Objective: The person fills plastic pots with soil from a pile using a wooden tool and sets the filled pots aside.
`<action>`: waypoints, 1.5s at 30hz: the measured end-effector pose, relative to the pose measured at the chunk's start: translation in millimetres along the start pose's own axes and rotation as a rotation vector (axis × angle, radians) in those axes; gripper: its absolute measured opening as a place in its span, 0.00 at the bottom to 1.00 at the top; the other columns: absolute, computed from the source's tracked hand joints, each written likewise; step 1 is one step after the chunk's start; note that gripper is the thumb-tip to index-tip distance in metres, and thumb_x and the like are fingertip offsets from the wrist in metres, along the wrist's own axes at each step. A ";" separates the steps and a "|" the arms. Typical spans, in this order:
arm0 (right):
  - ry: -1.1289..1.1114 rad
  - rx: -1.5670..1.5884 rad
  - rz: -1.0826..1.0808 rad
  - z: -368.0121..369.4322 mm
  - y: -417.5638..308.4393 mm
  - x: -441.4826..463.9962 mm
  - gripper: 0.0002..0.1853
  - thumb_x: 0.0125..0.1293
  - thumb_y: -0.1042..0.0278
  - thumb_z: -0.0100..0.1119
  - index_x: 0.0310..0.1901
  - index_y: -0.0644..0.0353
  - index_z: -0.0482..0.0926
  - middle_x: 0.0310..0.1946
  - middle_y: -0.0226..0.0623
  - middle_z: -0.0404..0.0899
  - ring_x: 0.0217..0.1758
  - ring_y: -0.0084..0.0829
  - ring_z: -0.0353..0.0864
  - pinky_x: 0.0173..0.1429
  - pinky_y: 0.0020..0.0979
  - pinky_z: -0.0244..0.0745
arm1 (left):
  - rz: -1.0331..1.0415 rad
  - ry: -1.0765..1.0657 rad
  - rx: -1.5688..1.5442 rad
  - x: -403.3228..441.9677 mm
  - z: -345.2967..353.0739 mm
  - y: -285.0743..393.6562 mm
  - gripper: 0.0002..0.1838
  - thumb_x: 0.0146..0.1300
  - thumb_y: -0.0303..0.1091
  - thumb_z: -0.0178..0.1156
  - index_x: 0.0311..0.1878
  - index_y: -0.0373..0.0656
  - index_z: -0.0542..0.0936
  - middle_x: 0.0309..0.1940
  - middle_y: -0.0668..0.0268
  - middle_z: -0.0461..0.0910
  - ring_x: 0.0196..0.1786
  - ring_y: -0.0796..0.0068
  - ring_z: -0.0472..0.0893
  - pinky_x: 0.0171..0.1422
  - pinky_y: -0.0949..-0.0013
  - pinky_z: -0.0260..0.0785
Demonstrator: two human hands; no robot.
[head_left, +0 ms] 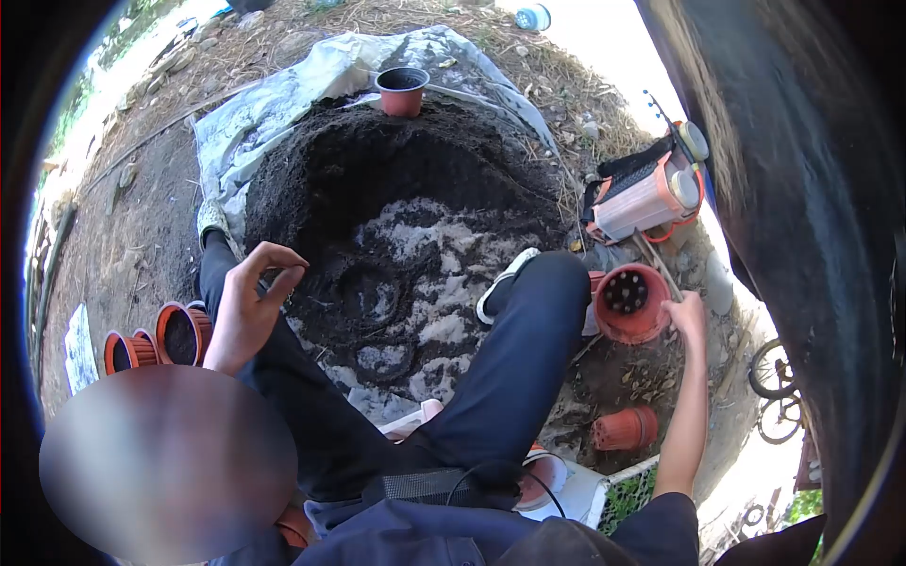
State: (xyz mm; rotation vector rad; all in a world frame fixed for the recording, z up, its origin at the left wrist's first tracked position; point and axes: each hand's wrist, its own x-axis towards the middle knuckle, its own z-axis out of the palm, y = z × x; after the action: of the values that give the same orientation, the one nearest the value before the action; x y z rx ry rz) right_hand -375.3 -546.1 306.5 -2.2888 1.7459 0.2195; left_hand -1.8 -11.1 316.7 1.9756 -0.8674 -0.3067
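Note:
At the right, my right hand [687,316] grips the rim of a terracotta-coloured plastic plant pot [651,328]. The pot is tilted so that its dark inside, with several holes at the bottom, faces me. My left hand [253,307] hovers over my left knee, thumb and finger curled together; nothing shows between them. In front of my legs lies a heap of dark soil [321,179], hollowed in the middle down to a pale sheet [274,113]. Another plant pot [402,102] stands on the heap's far edge.
Soil-filled pots [200,325] stand left of my leg. An overturned pot [625,429] lies at the lower right. Beyond the held pot is a boxy device with an orange cable [642,206]. A dark trunk-like surface [783,160] rises at the right. A blurred oval covers the lower left.

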 end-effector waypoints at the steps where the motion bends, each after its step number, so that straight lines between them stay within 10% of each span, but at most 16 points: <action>1: 0.096 0.065 -0.065 -13.6 -26.9 -11.5 0.18 0.55 0.58 0.69 0.40 0.66 0.84 0.26 0.47 0.85 0.27 0.40 0.87 0.39 0.40 0.79 | 0.004 0.006 -0.041 -6.8 0.7 4.3 0.05 0.68 0.25 0.61 0.44 0.34 0.79 0.37 0.62 0.82 0.44 0.74 0.82 0.53 0.70 0.71; 4: 0.544 -0.069 -0.368 -36.0 -89.8 -42.7 0.21 0.57 0.56 0.68 0.44 0.66 0.83 0.35 0.52 0.86 0.40 0.51 0.86 0.47 0.46 0.77 | -0.001 0.014 -0.109 -27.2 -1.7 15.3 0.06 0.68 0.27 0.62 0.43 0.35 0.78 0.36 0.59 0.82 0.43 0.70 0.82 0.50 0.68 0.72; 6: 0.453 0.072 -0.362 -53.5 -137.3 -67.2 0.22 0.59 0.54 0.68 0.46 0.65 0.82 0.41 0.54 0.84 0.50 0.56 0.82 0.53 0.49 0.74 | 0.034 0.047 -0.056 -39.5 -3.2 16.1 0.06 0.68 0.28 0.62 0.44 0.37 0.78 0.37 0.59 0.82 0.45 0.70 0.82 0.50 0.67 0.71; 12: 0.401 0.423 -0.789 -37.5 -249.6 -136.5 0.16 0.62 0.56 0.68 0.36 0.65 0.81 0.24 0.42 0.82 0.28 0.33 0.83 0.36 0.38 0.74 | 0.050 0.142 -0.156 -52.7 0.1 17.9 0.14 0.69 0.29 0.61 0.54 0.37 0.76 0.47 0.58 0.82 0.53 0.69 0.82 0.60 0.67 0.71; 18: -0.120 0.768 -0.941 16.1 -327.0 -218.9 0.11 0.63 0.64 0.68 0.31 0.65 0.80 0.19 0.33 0.79 0.17 0.22 0.77 0.24 0.28 0.71 | -0.039 0.252 -0.181 -60.8 0.2 24.4 0.36 0.68 0.40 0.65 0.73 0.40 0.60 0.60 0.53 0.75 0.61 0.64 0.77 0.64 0.60 0.70; 26: -0.505 0.903 -1.102 43.5 -340.9 -269.9 0.09 0.63 0.69 0.67 0.34 0.66 0.80 0.19 0.30 0.79 0.16 0.18 0.75 0.22 0.26 0.69 | -0.174 0.535 -0.331 -104.8 -27.6 27.7 0.13 0.69 0.30 0.62 0.49 0.35 0.70 0.36 0.61 0.83 0.42 0.78 0.84 0.46 0.72 0.76; 39: -0.448 1.054 -1.063 0.4 -374.1 -252.0 0.12 0.66 0.61 0.68 0.31 0.58 0.76 0.20 0.25 0.74 0.18 0.19 0.73 0.25 0.24 0.68 | 0.081 0.263 -0.036 -46.3 -99.0 58.5 0.19 0.68 0.47 0.65 0.41 0.38 0.76 0.32 0.64 0.84 0.36 0.82 0.81 0.41 0.74 0.72; 45: -0.634 1.105 -0.925 68.4 -455.1 -180.5 0.20 0.77 0.51 0.49 0.38 0.60 0.77 0.24 0.28 0.77 0.20 0.22 0.77 0.27 0.25 0.72 | -0.290 0.281 -0.156 12.3 -112.9 -30.1 0.22 0.69 0.51 0.63 0.45 0.37 0.80 0.34 0.64 0.84 0.37 0.77 0.84 0.38 0.72 0.76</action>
State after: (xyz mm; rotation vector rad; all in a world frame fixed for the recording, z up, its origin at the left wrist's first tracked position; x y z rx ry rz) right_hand 16.4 -246.5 339.6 -1.6148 0.2183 -0.1652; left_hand 80.2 64.3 354.2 1.9387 -0.3669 -0.2460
